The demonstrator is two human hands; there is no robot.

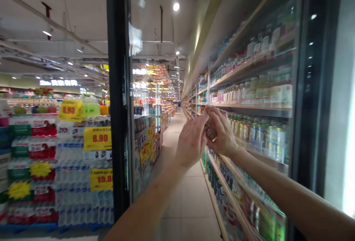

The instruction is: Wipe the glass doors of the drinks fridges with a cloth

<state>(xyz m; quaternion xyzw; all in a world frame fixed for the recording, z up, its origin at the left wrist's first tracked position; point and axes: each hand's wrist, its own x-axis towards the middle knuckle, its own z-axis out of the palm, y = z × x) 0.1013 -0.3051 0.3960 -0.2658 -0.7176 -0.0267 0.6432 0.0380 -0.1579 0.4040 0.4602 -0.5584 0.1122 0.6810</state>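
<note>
Only the head view to go on here. The person's arms reach straight out, and the two hands meet in front of a glass door (pixel 166 167) with a chunky black frame (pixel 119 97). The right hand (pixel 222 133) looks curled around a small crumpled brownish bundle (pixel 211 132), maybe a cloth, but it's too blurry to swear to. The left hand (pixel 191 139) has its fingers bent in beside it; can't tell if they're pinching the thing or just resting against the other hand. So the bundle sits between the palms, probably because two hands keep something that loose bunched up. Can't tell if anything's touching the glass.

On the right, bottles (pixel 257 87) stand in rows on shelves (pixel 249 106), presumably so they're easy to grab. Over left, yellow price signs (pixel 97 138) hang on stacked bottle packs (pixel 73 182), likely so shoppers spot them.
</note>
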